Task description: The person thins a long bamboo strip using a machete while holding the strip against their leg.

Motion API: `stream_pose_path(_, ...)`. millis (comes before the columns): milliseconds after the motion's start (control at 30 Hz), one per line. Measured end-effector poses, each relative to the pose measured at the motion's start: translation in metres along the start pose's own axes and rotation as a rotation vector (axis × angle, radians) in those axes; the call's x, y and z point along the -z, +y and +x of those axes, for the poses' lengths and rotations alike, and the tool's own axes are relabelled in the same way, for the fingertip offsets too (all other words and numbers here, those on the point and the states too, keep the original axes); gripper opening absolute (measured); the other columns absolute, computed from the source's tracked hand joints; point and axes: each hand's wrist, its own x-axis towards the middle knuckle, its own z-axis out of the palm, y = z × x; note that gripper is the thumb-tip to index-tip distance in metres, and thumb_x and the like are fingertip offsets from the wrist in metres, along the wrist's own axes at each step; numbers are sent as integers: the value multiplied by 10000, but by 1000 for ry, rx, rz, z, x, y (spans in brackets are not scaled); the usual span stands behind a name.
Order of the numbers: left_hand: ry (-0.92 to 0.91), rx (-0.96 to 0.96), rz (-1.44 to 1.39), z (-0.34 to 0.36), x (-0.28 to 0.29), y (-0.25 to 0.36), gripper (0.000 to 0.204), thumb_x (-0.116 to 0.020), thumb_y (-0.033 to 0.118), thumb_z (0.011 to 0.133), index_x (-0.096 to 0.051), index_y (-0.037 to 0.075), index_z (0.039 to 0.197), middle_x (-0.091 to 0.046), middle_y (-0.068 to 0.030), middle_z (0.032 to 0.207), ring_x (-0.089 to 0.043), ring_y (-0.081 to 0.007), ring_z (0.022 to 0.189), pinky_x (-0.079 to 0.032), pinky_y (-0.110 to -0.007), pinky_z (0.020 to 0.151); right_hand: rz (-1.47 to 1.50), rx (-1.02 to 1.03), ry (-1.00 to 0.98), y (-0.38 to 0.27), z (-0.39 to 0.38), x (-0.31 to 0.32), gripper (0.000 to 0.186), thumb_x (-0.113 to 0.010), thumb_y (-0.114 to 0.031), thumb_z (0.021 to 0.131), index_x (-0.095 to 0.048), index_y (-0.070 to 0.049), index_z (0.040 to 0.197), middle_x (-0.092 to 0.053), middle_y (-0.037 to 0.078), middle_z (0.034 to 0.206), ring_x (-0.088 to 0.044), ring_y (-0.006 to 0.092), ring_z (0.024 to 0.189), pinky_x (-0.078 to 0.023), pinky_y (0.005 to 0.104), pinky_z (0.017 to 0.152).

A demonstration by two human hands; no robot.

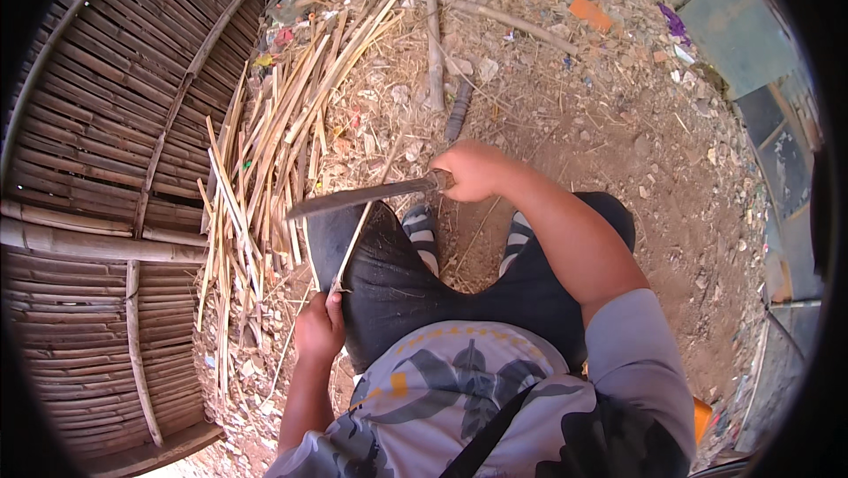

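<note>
My right hand (pixel 473 169) is closed round the handle end of a long, dark-bladed machete (pixel 362 199). The blade points left, above my left thigh, and passes across a thin bamboo strip (pixel 355 244). Whether the edge touches the strip, I cannot tell. Low beside my left thigh, my left hand (pixel 320 328) pinches the strip's near end, with the thumb on top. The strip slants up and away from that hand. Just beyond my right hand is a dark, ridged, rod-shaped thing (pixel 458 111), its near end close to my knuckles.
A large heap of split bamboo strips (pixel 265 160) lies on my left, beside a bamboo slat wall (pixel 106 107). Thicker poles (pixel 434 45) rest on the littered ground ahead. Grey panels (pixel 742 32) lean at the right. My sandalled feet (pixel 421 235) stand between my knees.
</note>
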Motion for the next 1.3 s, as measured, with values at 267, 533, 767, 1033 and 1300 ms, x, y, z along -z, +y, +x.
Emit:
stream_pose_path(267, 14, 19, -10, -3, 1, 0, 522, -418, 437, 1075, -577, 5, 829, -615, -267, 695, -618, -501, 684, -465, -564, 620, -149, 114, 11, -50, -14, 17, 180, -720, -183, 726, -700, -120, 894, -681, 166, 770, -686, 393, 790, -523, 515, 669)
stream_pose_path(533, -15, 40, -78, 6, 6, 5, 509, -407, 416, 1082, -585, -7, 863, -609, -263, 694, -615, -501, 701, -460, -549, 627, -188, 8, 133, -4, -4, 31, 192, -718, -174, 736, -675, -97, 906, -677, 179, 761, -687, 393, 775, -533, 520, 680)
stream_pose_path(767, 17, 29, -25, -1, 1, 4, 496, -419, 410, 1078, -563, 8, 825, -612, -266, 689, -615, -502, 688, -459, -560, 620, -309, 138, 61, -61, -12, 13, 162, -707, -174, 757, -699, -102, 902, -686, 175, 768, -702, 370, 779, -549, 507, 696)
stream_pose_path(1033, 23, 55, 12, -1, 2, 4, 500, -424, 412, 1077, -568, 3, 827, -616, -273, 694, -616, -507, 689, -459, -569, 618, -131, -70, 157, -1, -6, 31, 214, -696, -170, 766, -713, -117, 973, -717, 148, 873, -714, 356, 832, -564, 494, 739)
stream_pose_path(1300, 43, 27, 17, -2, -3, 5, 485, -435, 403, 1072, -568, 5, 829, -615, -273, 691, -620, -508, 697, -466, -571, 629, -162, -25, 85, -24, -14, 27, 200, -699, -192, 768, -725, -143, 960, -717, 126, 851, -717, 336, 835, -558, 477, 712)
